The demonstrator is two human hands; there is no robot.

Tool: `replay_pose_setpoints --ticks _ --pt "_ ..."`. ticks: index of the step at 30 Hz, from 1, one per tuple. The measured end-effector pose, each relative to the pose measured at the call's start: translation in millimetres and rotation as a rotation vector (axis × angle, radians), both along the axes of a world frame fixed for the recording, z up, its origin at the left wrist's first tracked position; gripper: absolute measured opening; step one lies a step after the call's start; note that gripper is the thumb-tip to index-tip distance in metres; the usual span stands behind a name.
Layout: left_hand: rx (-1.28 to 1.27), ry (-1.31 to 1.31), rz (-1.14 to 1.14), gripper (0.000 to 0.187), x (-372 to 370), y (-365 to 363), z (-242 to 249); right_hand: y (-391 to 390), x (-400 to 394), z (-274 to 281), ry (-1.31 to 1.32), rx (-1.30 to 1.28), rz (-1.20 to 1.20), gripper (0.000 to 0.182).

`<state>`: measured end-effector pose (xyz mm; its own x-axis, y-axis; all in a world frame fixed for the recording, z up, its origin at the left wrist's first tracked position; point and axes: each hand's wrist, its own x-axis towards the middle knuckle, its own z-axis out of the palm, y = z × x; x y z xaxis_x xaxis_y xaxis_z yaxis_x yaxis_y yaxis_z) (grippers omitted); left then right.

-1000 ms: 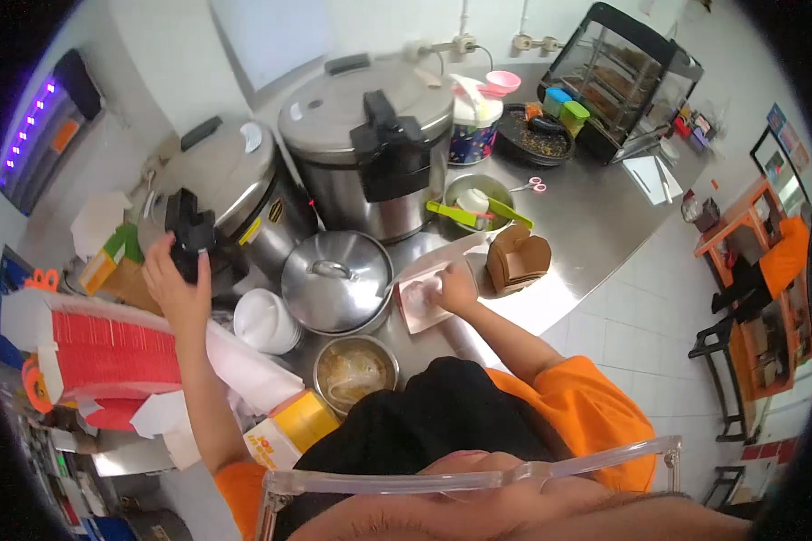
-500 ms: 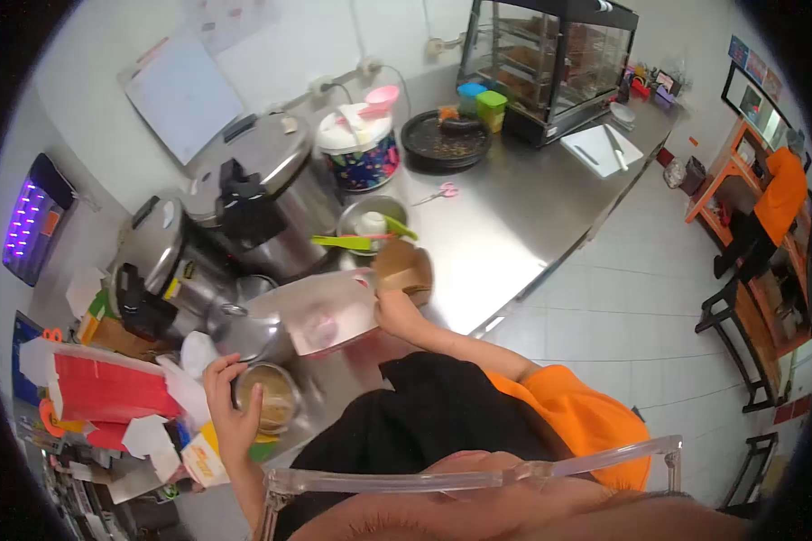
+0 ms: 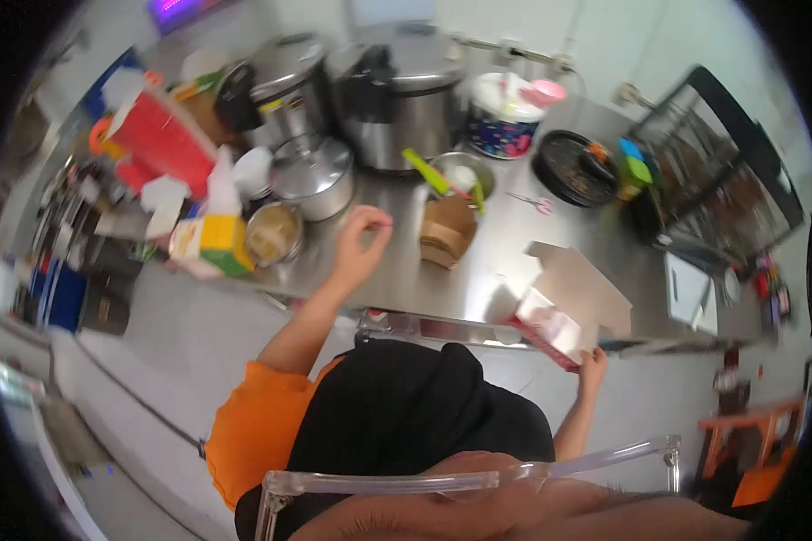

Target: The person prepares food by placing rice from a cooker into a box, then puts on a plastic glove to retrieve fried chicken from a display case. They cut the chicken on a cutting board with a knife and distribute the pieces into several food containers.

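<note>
My left hand (image 3: pixel 361 243) is over the counter, fingers loosely curved with a gap to the thumb and nothing visible in them. To its right, a brown paper food box (image 3: pixel 447 233) stands on the counter, untouched. At the counter's front edge, my right hand (image 3: pixel 592 368) grips the corner of an open cardboard box (image 3: pixel 595 293) with a red outside and a raised lid flap. Something pale lies inside that box, too blurred to name. Behind the brown box sits a metal bowl (image 3: pixel 485 171) with green-handled utensils (image 3: pixel 424 169).
Two large cookers (image 3: pixel 401 117) and a lidded pot (image 3: pixel 314 176) stand at the back left. A bowl with brown contents (image 3: pixel 273 233) is near the left edge. Scissors (image 3: pixel 532 202), a black round pan (image 3: pixel 573 169) and a glass display case (image 3: pixel 731 162) stand to the right.
My right hand has let go of the brown paper box and now grips the cardboard box, which is farther right. My left hand has left the bowl's side. The view has turned.
</note>
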<state>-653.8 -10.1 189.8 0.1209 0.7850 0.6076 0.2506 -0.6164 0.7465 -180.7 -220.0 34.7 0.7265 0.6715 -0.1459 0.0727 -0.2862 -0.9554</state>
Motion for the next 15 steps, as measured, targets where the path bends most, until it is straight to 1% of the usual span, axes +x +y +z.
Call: replay_pose_setpoints --ticks 2,4,6,8,10,11,13,14,15 --pt "0.047 0.047 0.058 0.008 -1 -23 7 18 84 -69 -0.238 -0.198 0.068 0.036" --pt "0.073 0.092 0.126 0.009 -12 -43 5 42 108 -74 -0.555 -0.293 0.060 0.035" --pt "0.058 0.154 0.198 0.010 -35 -62 -9 74 175 -131 -0.309 -0.265 -0.040 0.047" --pt "-0.036 0.112 0.291 0.011 -69 -78 -31 96 180 -122 -0.602 -0.277 -0.247 0.053" --pt "-0.102 0.099 0.402 0.012 -105 -95 -35 117 159 -90 -0.596 -0.396 -0.359 0.050" --pt "-0.119 0.101 0.471 0.013 -122 -103 -34 126 128 -62 -0.707 -0.347 -0.450 0.047" --pt "-0.110 0.067 0.597 0.014 -153 -112 -33 133 24 -13 -1.028 -0.031 -0.606 0.041" --pt "-0.094 0.076 0.653 0.014 -171 -113 -35 136 -27 3 -1.128 0.107 -0.612 0.038" --pt "-0.080 0.085 0.705 0.014 -189 -112 -38 142 -56 -9 -1.135 0.121 -0.598 0.038"
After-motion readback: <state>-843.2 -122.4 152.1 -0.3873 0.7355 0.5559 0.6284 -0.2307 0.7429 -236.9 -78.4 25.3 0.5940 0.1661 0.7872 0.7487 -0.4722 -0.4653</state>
